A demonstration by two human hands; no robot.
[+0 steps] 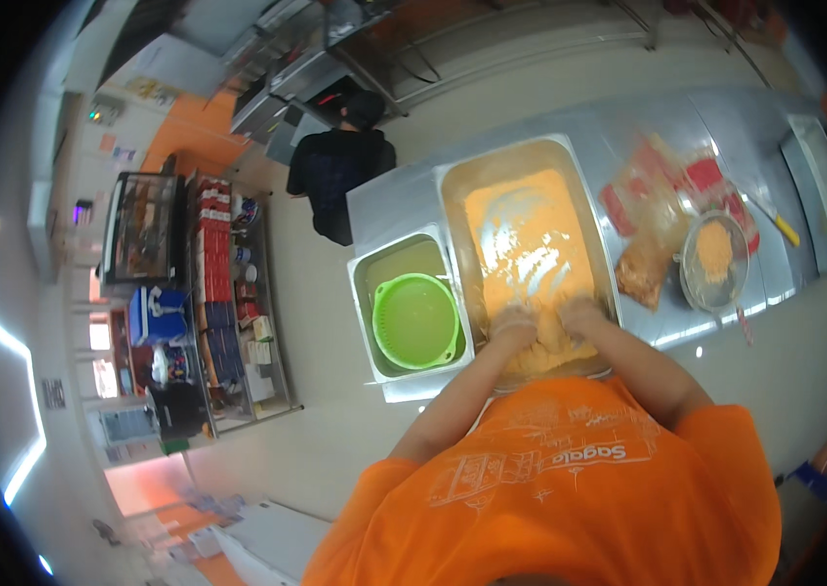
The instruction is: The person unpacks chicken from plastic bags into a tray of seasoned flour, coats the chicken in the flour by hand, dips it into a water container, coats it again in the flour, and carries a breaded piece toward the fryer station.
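- Head view: left hand [514, 324] and right hand [581, 317] side by side, both pressed into orange flour [523, 239] in a big steel tray [570, 156].
- Fingers coated and half buried; open or closed, cannot tell.
- Left of the fingers, apart: green strainer [415, 320] in a smaller tub [367, 269].
- Right of the fingers: round sieve [714, 256] beside plastic bags [653, 200].

- Garment: short-sleeved T-shirt [570, 488], bright orange, loose fit, soft folds across the chest and shoulders.
- Print: pale, whitish line drawing across the front, with a band of lettering beside it, seen upside down from the head camera.
- Sleeves: end above the elbow; both forearms bare below them.
- Left hand [514, 322] and right hand [581, 317]: bare, no gloves, no watch or rings visible; fingers dusted with orange crumb.
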